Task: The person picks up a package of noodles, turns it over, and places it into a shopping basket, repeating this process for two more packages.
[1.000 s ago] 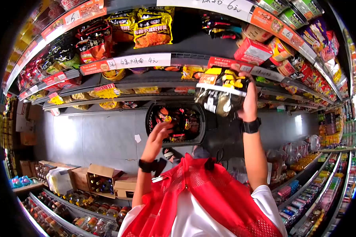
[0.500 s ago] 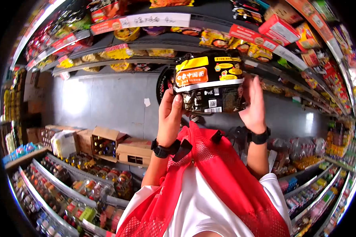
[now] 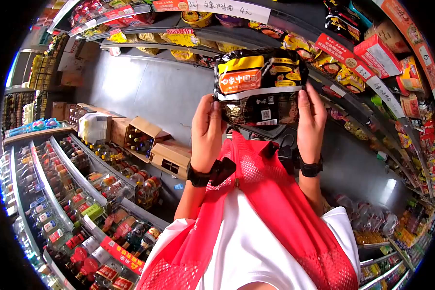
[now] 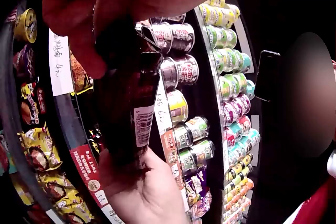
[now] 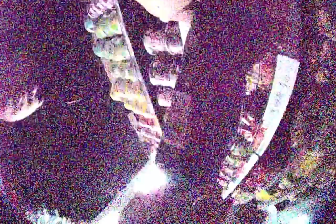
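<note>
A black multipack of instant noodles (image 3: pixel 249 104) with yellow and orange panels and a white band hangs in front of the chest, its printed face toward me. My left hand (image 3: pixel 208 135) grips its left end, thumb on the near side. At the opposite end my right hand (image 3: pixel 311 126) pinches the edge, thumb in front and fingers behind. The left wrist view shows the pack's dark side with a white barcode label (image 4: pixel 143 125) between the two hands. Heavy noise covers the right wrist view, where the pack is hard to make out.
Ahead and to the right, a shelf holds noodle packets (image 3: pixel 350 77) and a red box (image 3: pixel 378 57) behind price strips. At the left, an open carton of bottles (image 3: pixel 142 139) stands on the grey floor (image 3: pixel 145 82), near shelves of bottles (image 3: pixel 89 208).
The right hand has brought the noodle pack from beside the shelf to the chest. My left hand, earlier loose above a black basket, now holds the pack's other end. The head view has turned.
</note>
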The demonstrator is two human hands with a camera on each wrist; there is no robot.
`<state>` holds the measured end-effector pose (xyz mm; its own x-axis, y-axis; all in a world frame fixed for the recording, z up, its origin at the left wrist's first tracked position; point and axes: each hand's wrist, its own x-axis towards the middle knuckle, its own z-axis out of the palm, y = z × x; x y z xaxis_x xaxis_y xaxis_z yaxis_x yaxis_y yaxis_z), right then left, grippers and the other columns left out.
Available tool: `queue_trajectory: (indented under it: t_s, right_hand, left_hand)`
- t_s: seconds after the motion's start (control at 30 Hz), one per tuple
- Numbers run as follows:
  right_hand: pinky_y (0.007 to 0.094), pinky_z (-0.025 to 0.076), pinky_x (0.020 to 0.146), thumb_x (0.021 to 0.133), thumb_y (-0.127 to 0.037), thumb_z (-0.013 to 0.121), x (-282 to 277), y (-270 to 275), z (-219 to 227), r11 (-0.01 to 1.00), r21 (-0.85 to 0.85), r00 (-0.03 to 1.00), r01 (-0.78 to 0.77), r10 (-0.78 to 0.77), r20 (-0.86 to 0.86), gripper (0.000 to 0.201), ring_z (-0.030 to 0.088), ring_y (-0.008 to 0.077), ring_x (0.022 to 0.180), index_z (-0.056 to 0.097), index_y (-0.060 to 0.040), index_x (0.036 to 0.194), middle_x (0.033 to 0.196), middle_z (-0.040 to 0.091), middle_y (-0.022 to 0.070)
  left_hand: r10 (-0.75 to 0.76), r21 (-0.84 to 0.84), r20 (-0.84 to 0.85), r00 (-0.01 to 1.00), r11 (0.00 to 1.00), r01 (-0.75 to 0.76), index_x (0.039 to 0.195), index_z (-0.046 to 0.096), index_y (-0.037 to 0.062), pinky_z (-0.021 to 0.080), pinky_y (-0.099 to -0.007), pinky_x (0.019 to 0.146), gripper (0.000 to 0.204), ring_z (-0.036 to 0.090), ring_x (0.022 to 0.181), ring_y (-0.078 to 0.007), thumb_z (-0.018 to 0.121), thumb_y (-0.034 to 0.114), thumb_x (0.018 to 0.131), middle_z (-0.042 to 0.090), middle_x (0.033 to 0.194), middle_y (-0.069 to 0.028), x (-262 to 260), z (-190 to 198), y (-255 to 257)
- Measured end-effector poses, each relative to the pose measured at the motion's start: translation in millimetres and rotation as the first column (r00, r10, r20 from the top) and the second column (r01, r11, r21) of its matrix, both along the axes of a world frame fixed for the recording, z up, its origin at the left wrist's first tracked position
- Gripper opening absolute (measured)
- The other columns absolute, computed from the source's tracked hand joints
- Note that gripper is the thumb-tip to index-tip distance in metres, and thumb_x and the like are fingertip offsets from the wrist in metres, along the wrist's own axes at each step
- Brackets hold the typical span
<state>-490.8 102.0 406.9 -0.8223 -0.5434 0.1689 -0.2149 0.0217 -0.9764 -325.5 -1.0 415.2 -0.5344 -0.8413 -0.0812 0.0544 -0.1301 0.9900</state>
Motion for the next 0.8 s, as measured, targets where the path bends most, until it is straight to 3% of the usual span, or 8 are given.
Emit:
queue_trajectory:
  t_s: [0.1,0.17,0.37,0.43,0.5,0.6,0.7,0.8]
  right_hand:
    - [0.0272,0.041,0.082,0.089,-0.015,0.053,-3,5,-5,1.0,0.005,0.984,0.028,-0.026,-0.173,0.028,0.054,0.0192,0.092,0.055,0.0057,0.107,0.102,0.057,0.0123]
    - [0.0234,0.039,0.077,0.09,-0.014,0.051,-1,11,-4,0.999,0.021,0.98,0.035,-0.03,-0.197,0.028,0.05,0.0123,0.085,0.054,0.0071,0.108,0.095,0.056,0.0068]
    - [0.024,0.04,0.078,0.088,-0.007,0.047,-1,27,-10,1.0,0.008,0.995,0.005,-0.004,-0.095,0.026,0.051,0.0126,0.085,0.053,0.006,0.109,0.097,0.056,0.0079]
    - [0.0257,0.041,0.074,0.085,-0.004,0.044,-6,29,-18,0.999,-0.027,0.999,-0.038,0.037,-0.011,0.028,0.052,0.0157,0.081,0.054,0.0034,0.11,0.092,0.055,0.0107]
    - [0.0255,0.041,0.082,0.082,-0.002,0.042,-9,33,-19,0.997,-0.019,0.997,-0.074,0.073,-0.034,0.033,0.054,0.0151,0.09,0.051,0.0055,0.113,0.098,0.058,0.0112]
    - [0.0249,0.04,0.084,0.083,-0.001,0.042,-15,36,-16,0.997,-0.029,0.998,-0.067,0.067,-0.013,0.031,0.054,0.0146,0.093,0.051,0.0062,0.112,0.101,0.058,0.0098]
    - [0.0237,0.04,0.081,0.085,-0.001,0.044,-18,41,-14,0.999,-0.052,0.997,-0.009,0.013,0.07,0.027,0.053,0.0132,0.09,0.051,0.0049,0.111,0.101,0.056,0.0076]
    - [0.0224,0.04,0.079,0.086,-0.001,0.044,-13,39,-8,0.994,-0.108,0.998,0.013,-0.006,0.065,0.026,0.051,0.0108,0.089,0.051,0.0044,0.111,0.102,0.055,0.0059]
  left_hand:
    - [0.085,0.023,-0.002,0.996,0.996,-0.085,0.102,0.047,0.0019,0.03,-0.0166,0.049,0.015,0.034,0.058,-0.0013,0.037,0.009,0.095,0.042,0.071,0.0043,-7,0,9]
    - [0.105,-0.046,0.057,0.993,0.994,-0.103,0.103,0.047,0.0008,0.031,-0.0172,0.048,0.015,0.035,0.057,-0.0014,0.037,0.008,0.094,0.044,0.071,0.0038,-10,3,15]
    - [0.162,-0.222,0.064,0.985,0.964,-0.145,0.102,0.047,-0.001,0.034,-0.0212,0.049,0.014,0.037,0.056,-0.0056,0.038,0.004,0.093,0.045,0.068,-0.0026,-13,-5,33]
    - [0.196,-0.361,0.205,0.959,0.926,-0.112,0.1,0.047,-0.0019,0.034,-0.0221,0.05,0.013,0.036,0.057,-0.0075,0.039,0.004,0.092,0.044,0.067,-0.0053,-4,-13,37]
    - [0.232,-0.467,0.212,0.949,0.877,-0.11,0.098,0.046,-0.0031,0.032,-0.0231,0.051,0.011,0.034,0.058,-0.0099,0.039,0.002,0.09,0.041,0.065,-0.0077,-7,-14,39]
    - [0.192,-0.269,0.255,0.948,0.955,-0.122,0.094,0.046,-0.0032,0.035,-0.0231,0.052,0.008,0.038,0.057,-0.0107,0.04,-0.001,0.089,0.043,0.064,-0.0073,-7,-2,48]
    - [0.234,-0.49,0.298,0.925,0.869,-0.062,0.093,0.047,-0.003,0.039,-0.0243,0.051,0.008,0.047,0.057,-0.0133,0.04,-0.001,0.089,0.045,0.062,-0.0077,-4,0,40]
    - [0.227,-0.448,0.283,0.932,0.89,-0.081,0.086,0.044,-0.0019,0.038,-0.0276,0.044,0.008,0.051,0.05,-0.0163,0.038,0.0,0.09,0.044,0.059,-0.0091,-9,9,36]
